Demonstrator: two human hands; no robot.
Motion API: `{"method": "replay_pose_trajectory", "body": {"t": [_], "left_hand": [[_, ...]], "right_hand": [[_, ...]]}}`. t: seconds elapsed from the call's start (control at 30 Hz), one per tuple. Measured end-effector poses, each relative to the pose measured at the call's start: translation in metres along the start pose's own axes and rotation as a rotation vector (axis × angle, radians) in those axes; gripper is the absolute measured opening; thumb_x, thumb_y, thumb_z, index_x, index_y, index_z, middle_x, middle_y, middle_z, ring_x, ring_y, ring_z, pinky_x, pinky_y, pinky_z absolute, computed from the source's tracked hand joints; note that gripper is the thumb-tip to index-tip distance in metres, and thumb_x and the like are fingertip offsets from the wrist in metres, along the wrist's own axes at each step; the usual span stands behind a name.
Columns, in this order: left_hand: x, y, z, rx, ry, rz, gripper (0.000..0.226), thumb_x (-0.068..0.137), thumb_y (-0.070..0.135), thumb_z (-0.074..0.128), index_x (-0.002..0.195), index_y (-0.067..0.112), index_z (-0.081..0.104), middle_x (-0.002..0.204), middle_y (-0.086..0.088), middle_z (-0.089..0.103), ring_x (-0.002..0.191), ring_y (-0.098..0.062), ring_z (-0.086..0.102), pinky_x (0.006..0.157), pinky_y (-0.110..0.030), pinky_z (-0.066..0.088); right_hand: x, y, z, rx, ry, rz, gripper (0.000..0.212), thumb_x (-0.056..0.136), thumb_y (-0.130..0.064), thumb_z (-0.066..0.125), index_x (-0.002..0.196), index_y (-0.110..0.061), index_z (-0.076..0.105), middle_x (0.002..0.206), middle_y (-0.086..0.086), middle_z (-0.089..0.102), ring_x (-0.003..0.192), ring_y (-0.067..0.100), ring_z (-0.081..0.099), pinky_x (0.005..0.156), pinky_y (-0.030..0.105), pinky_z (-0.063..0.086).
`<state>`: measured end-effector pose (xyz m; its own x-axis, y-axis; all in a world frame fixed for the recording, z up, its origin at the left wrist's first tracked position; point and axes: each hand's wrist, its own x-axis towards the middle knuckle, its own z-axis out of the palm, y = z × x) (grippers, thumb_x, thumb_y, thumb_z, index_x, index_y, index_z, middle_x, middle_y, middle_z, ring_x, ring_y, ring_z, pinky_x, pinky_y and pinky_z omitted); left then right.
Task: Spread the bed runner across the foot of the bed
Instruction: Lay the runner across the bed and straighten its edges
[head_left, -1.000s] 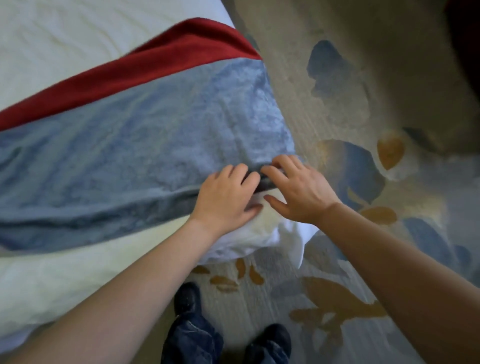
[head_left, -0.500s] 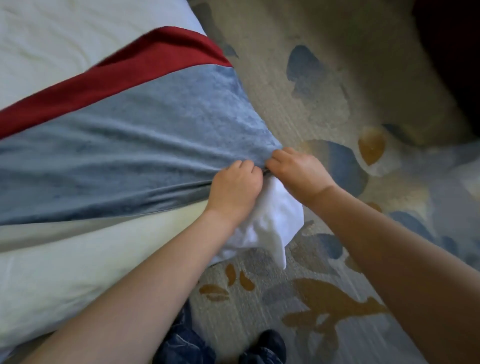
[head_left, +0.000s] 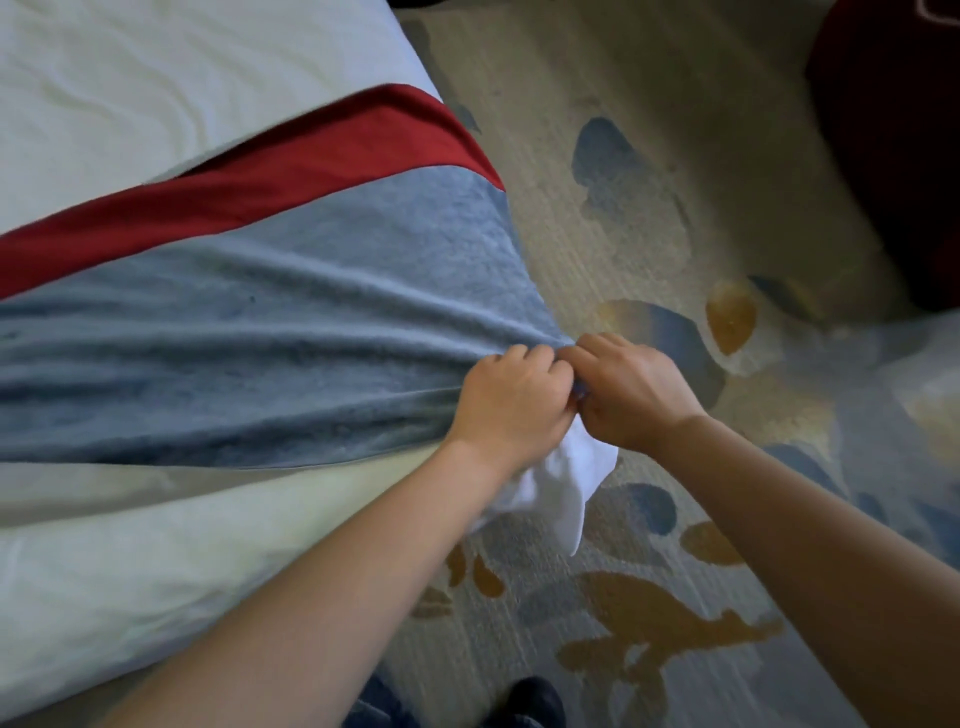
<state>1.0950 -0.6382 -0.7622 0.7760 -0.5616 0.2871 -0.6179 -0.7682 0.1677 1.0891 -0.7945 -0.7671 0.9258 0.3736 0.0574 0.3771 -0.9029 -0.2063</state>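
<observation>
**A bedroom with a hotel look**

A wide bed (head_left: 156, 78) made up in plain white linen fills the left side, one white corner hanging over its edge. A grey-blue bed runner (head_left: 260, 338) with a deep red band lies across it, the sort of dressing a guest room has. Carpet (head_left: 649, 182) patterned with blue and ochre leaf shapes covers the floor. A dark red furnishing (head_left: 893, 156), too dim to identify, stands at the upper right.
</observation>
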Motion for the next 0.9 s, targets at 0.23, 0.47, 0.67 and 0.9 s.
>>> {"method": "replay_pose_trajectory", "body": {"t": [0.23,0.47,0.67,0.9], "left_hand": [[0.003,-0.099,-0.048,0.11,-0.043,-0.094,0.021,0.078,0.032,0.047,0.071,0.015,0.059,0.071,-0.006,0.059,0.067,-0.03,0.059,0.051,-0.032,0.041],[0.019,-0.192,-0.08,0.163,-0.11,-0.207,0.025,0.083,0.036,0.05,0.086,0.015,0.061,0.088,-0.008,0.061,0.082,-0.031,0.06,0.061,-0.036,0.045],[0.037,-0.242,-0.098,0.176,-0.127,-0.229,0.025,0.088,0.035,0.05,0.091,0.013,0.061,0.093,-0.008,0.059,0.083,-0.031,0.057,0.061,-0.036,0.038],[0.081,-0.281,-0.084,0.136,-0.173,-0.426,0.02,0.093,0.021,0.046,0.108,0.014,0.056,0.106,-0.007,0.057,0.092,-0.031,0.057,0.062,-0.037,0.037]], "right_hand": [[0.085,-0.063,-0.012,-0.048,0.081,-0.036,0.028,0.069,-0.021,0.042,0.085,-0.013,0.064,0.078,0.006,0.06,0.072,0.03,0.062,0.046,0.028,0.041],[0.169,-0.094,-0.027,-0.142,-0.028,0.076,0.036,0.079,-0.01,0.05,0.115,-0.014,0.057,0.106,0.008,0.058,0.103,0.032,0.055,0.065,0.039,0.046],[0.221,-0.104,-0.03,-0.129,-0.089,0.199,0.037,0.084,-0.011,0.048,0.119,-0.018,0.054,0.114,0.005,0.055,0.11,0.029,0.053,0.069,0.039,0.047],[0.287,-0.077,-0.026,-0.121,-0.094,0.223,0.034,0.085,-0.003,0.046,0.116,-0.015,0.053,0.109,0.006,0.052,0.101,0.03,0.055,0.064,0.04,0.049]]}}
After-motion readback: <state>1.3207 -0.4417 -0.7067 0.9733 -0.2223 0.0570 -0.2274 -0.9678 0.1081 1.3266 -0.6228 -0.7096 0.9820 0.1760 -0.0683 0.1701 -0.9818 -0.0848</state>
